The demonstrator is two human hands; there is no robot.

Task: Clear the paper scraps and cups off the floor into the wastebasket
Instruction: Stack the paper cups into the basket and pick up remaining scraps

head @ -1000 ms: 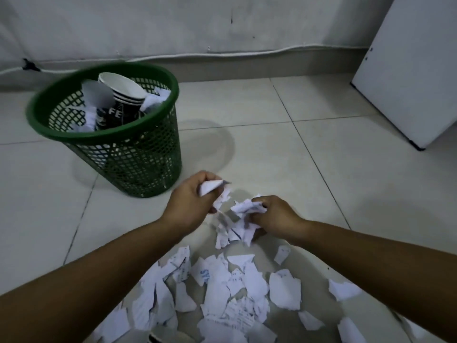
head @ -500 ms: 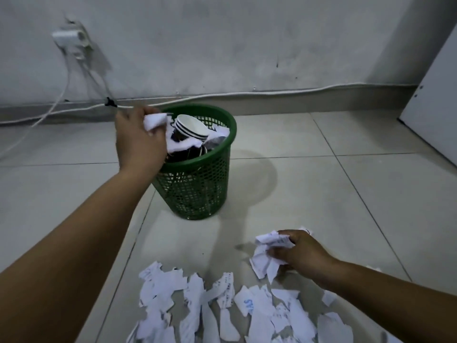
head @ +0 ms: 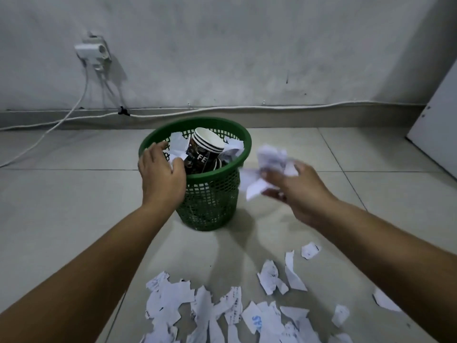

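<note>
A green mesh wastebasket stands on the tiled floor in the middle of the view. Stacked paper cups and white paper pieces lie inside it. My left hand hovers over the basket's left rim, fingers relaxed and empty. My right hand, blurred, is in the air just right of the basket and grips a bunch of paper scraps. Several torn paper scraps lie scattered on the floor near me.
A white cable runs along the base of the wall from a wall socket at the upper left. A white panel leans at the far right edge.
My left hand has let go of its paper over the basket and now holds nothing. My right hand has risen from the floor with a bunch of scraps toward the basket.
</note>
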